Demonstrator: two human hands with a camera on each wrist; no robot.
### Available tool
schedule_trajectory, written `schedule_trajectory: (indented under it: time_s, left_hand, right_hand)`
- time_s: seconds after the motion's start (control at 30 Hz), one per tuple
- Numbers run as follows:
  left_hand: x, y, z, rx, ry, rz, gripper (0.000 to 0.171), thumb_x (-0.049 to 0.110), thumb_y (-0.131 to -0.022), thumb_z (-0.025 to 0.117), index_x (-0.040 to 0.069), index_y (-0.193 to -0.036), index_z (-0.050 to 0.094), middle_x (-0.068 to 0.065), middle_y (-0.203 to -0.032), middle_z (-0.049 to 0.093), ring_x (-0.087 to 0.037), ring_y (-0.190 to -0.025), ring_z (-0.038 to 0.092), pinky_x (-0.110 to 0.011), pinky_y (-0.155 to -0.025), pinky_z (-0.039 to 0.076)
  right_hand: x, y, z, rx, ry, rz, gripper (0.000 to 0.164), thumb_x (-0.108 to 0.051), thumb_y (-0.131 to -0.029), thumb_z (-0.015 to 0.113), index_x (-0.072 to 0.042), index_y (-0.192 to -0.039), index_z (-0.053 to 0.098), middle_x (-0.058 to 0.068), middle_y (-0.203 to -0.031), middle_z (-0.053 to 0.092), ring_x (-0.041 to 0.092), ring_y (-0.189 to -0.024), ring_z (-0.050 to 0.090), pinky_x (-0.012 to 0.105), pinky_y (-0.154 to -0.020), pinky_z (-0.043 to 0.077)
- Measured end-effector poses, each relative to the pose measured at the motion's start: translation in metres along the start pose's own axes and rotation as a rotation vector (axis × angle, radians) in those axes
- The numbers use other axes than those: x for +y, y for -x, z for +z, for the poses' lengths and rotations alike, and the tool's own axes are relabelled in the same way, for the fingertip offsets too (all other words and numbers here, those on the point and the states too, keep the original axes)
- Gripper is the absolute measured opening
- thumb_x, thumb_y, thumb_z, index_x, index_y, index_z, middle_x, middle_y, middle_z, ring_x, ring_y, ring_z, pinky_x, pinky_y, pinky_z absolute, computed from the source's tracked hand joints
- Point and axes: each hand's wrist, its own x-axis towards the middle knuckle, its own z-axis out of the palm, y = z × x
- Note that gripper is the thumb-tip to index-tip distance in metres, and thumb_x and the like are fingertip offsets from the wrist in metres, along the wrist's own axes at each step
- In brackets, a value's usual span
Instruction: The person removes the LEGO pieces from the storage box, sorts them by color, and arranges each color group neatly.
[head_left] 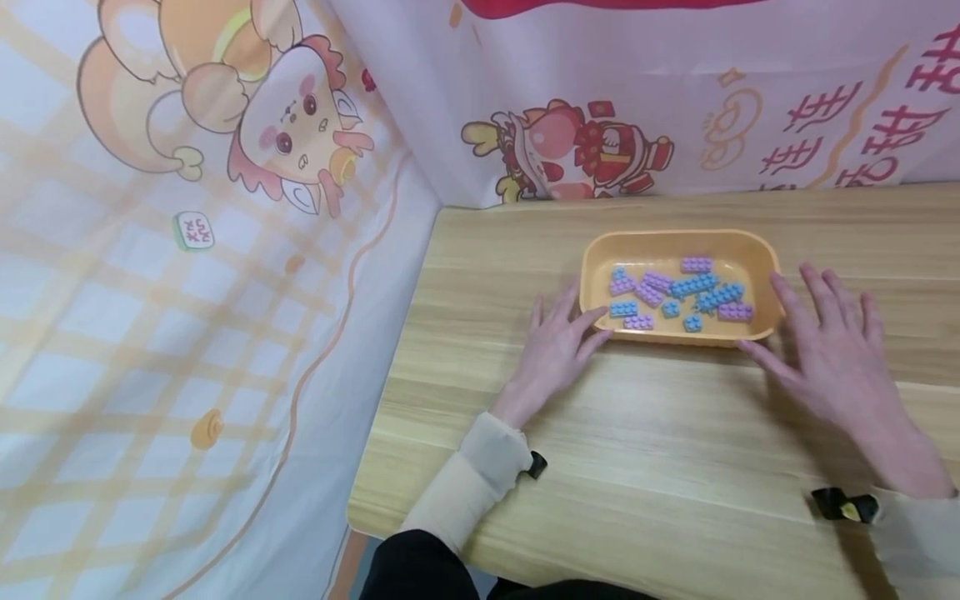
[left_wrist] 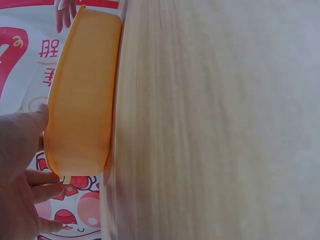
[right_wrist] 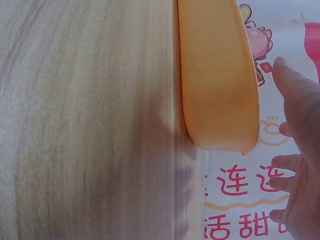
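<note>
A yellow-orange plastic tray (head_left: 675, 337) sits on the wooden table, holding several small building bricks. Some are purple, such as the brick (head_left: 697, 264) near the far wall; others are blue, such as the long brick (head_left: 693, 286) in the middle. At the tray's near left corner is my left hand (head_left: 553, 348); its thumb and fingers lie loosely about the rim, and the left wrist view shows fingertips touching the tray's end (left_wrist: 82, 165). My right hand (head_left: 843, 358) is beside the right end, fingers spread and holding nothing. In the right wrist view it hovers near the tray (right_wrist: 220, 100).
The wooden table (head_left: 637, 483) extends in front of the tray and to both sides. Behind it hangs a printed cloth (head_left: 600, 67) with cartoon figures and lettering. Another patterned cloth (head_left: 150, 350) drapes along the left side of the table.
</note>
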Motion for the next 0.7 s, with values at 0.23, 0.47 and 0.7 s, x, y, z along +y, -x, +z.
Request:
schedule_trajectory:
  time_s: [0.23, 0.47, 0.7]
  left_hand:
    - [-0.002, -0.006, -0.002, 0.059, 0.132, -0.009, 0.073, 0.053, -0.116, 0.045, 0.013, -0.175, 0.028, -0.016, -0.183, 0.028, -0.032, -0.17, 0.03, -0.061, -0.142, 0.022]
    - [-0.001, -0.018, 0.005, 0.094, 0.413, -0.026, 0.086, 0.037, -0.114, 0.06, 0.014, -0.178, 0.007, -0.01, -0.184, 0.027, -0.025, -0.168, 0.034, -0.038, -0.142, 0.025]
    - [-0.001, -0.018, 0.012, 0.087, 0.528, -0.051, 0.082, 0.038, -0.115, 0.057, 0.019, -0.178, 0.008, -0.007, -0.182, 0.033, -0.025, -0.164, 0.042, -0.035, -0.139, 0.031]
  right_hand:
    - [0.001, -0.001, -0.001, -0.004, -0.001, -0.007, 0.094, -0.07, -0.109, 0.048, -0.014, -0.177, 0.014, 0.027, -0.184, 0.002, 0.053, -0.171, 0.004, 0.075, -0.138, -0.007]
    - [0.002, -0.004, 0.0, -0.019, -0.011, -0.015, 0.093, -0.066, -0.11, 0.049, -0.013, -0.177, 0.012, 0.028, -0.184, 0.003, 0.053, -0.17, 0.003, 0.075, -0.137, -0.008]
    - [0.002, -0.005, 0.004, -0.039, -0.005, -0.02, 0.091, -0.062, -0.112, 0.049, -0.011, -0.177, 0.013, 0.031, -0.182, 0.009, 0.055, -0.169, 0.007, 0.075, -0.138, -0.005]
